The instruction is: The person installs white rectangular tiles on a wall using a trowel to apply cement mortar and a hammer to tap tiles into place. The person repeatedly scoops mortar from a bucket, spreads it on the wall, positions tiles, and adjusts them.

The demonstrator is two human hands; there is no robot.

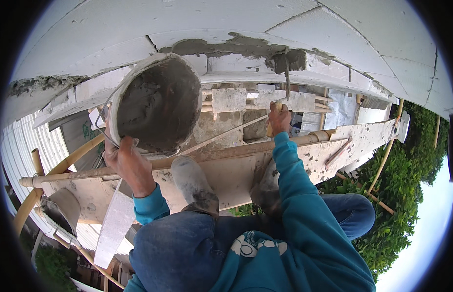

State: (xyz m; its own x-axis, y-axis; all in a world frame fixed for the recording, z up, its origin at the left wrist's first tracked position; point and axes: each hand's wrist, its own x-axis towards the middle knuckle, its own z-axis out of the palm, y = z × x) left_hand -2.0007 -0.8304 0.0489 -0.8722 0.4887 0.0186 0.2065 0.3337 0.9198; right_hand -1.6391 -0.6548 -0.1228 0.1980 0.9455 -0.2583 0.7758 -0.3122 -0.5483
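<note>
1. Bucket (123,87) — tipped, mouth facing the viewer, upper left of centre; wet grey mortar (153,107) was seen inside.
2. Bucket was gripped at its lower-left rim by the left hand (129,165), fingers clamped around the edge.
3. Trowel (288,80) was held upright right of centre, its handle wrapped by the curled fingers of the right hand (280,120).
4. Trowel's blade was seen edge-on, tip by the mortar patch (297,59) at upper centre-right — contact could not be told.
5. White block wall (226,14) was spread across the top of the frame.
6. Plank walkway (231,180) was shown mid-frame, foliage (406,165) at right.
</note>
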